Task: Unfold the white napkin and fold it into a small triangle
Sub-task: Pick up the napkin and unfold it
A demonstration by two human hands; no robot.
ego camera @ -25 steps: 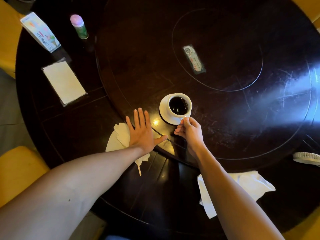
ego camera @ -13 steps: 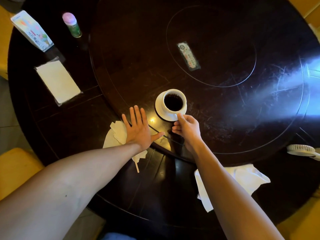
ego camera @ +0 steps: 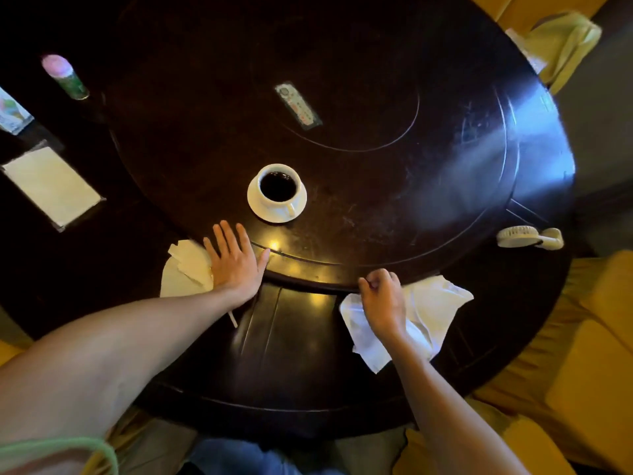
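Head view, one frame; dark round surface [ego camera: 376,214] with a raised inner turntable; white napkin [ego camera: 431,310] lies crumpled on the outer ring at the near right, its far edge just beside the turntable rim, not yet spread flat; right hand [ego camera: 382,299] sits over the napkin's left part, fingers curled, back of the hand toward the camera; whether that grip pinches the cloth cannot be told, fingertips hidden beneath the hand; left hand [ego camera: 236,265] lies flat, grip spread, fingers straight and pointing away from the person, palm down across the seam between ring and turntable; its outer edge rests on a cream folded paper napkin [ego camera: 185,269] at the near left, and a thin pale stick [ego camera: 233,318] shows just below the wrist; white cup [ego camera: 279,188] of dark liquid stands on a white saucer [ego camera: 265,214] on the turntable, beyond both hands and touched by neither, handle toward the person; a labelled strip [ego camera: 298,105] lies further in, near the centre; far left, a flat rectangular pad of pale paper [ego camera: 51,186], a green bottle with pink cap [ego camera: 65,77], and a printed packet [ego camera: 12,111] cut by the frame edge; small white handheld fan [ego camera: 527,237] at the right rim; yellow seats [ego camera: 589,337] around the surface.
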